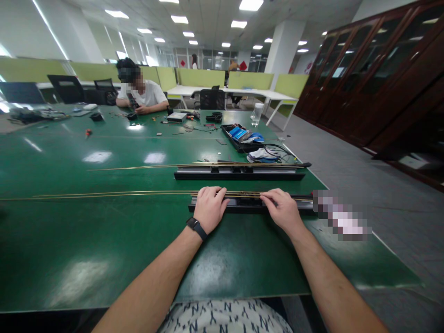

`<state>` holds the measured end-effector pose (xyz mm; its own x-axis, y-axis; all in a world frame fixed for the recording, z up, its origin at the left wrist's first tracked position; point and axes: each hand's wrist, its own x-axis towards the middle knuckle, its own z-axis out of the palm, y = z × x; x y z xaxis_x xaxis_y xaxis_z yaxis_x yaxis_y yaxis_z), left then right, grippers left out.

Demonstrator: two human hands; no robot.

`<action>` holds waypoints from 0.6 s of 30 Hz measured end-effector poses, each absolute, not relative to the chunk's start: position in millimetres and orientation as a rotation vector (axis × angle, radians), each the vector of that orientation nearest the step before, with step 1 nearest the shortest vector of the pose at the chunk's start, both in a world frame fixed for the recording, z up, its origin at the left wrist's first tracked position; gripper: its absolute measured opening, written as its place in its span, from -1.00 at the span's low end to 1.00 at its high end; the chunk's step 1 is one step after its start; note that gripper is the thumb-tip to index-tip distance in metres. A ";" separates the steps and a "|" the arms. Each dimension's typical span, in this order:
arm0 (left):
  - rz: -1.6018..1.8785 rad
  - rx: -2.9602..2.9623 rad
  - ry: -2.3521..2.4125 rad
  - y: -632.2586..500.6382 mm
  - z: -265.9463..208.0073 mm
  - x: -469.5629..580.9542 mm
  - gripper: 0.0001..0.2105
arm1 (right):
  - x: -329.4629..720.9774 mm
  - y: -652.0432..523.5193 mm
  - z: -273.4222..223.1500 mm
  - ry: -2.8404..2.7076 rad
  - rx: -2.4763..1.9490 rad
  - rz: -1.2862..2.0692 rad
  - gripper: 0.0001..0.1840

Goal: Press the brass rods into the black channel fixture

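A long black rail (243, 209) lies across the green table in front of me. Several thin brass-coloured rods (156, 192) run along its top and stretch far out to the left. My left hand (210, 208), with a dark watch on the wrist, is curled over the rods and the rail left of its middle; its fingertips are partly hidden. Farther right, my right hand (282, 208) pinches a rod between thumb and fingertips just above the rail. Behind lies a second black rail (239, 176), parallel to the first, with more thin rods along it.
A black tray (239, 145) of blue items and cables sits beyond the rails, with a clear cup (256, 114) behind it. A blurred-out pinkish object (343, 217) lies by the table's right edge. Across the table (121, 249), a person (142, 95) handles a dark object.
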<state>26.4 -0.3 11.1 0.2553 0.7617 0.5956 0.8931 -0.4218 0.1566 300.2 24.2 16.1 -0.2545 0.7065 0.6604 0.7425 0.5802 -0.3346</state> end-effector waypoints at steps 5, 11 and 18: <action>-0.913 -2.320 -1.550 0.0 11.6 26.1 -0.73 | 303.5 25.9 16.9 -2.031 -1.160 -0.049 -0.81; -0.908 -2.322 -1.547 -0.5 12.3 26.1 -0.73 | 306.7 26.1 16.4 -2.029 -1.171 -0.047 -0.81; -0.912 -2.317 -1.557 -0.2 11.9 25.5 -0.74 | 305.2 25.2 15.4 -2.024 -1.178 -0.037 -0.80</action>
<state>25.5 -0.2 11.9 0.2530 0.7647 0.5926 0.8908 -0.4231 0.1655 305.2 25.2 15.4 -0.2679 0.7266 0.6327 0.7490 0.5702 -0.3376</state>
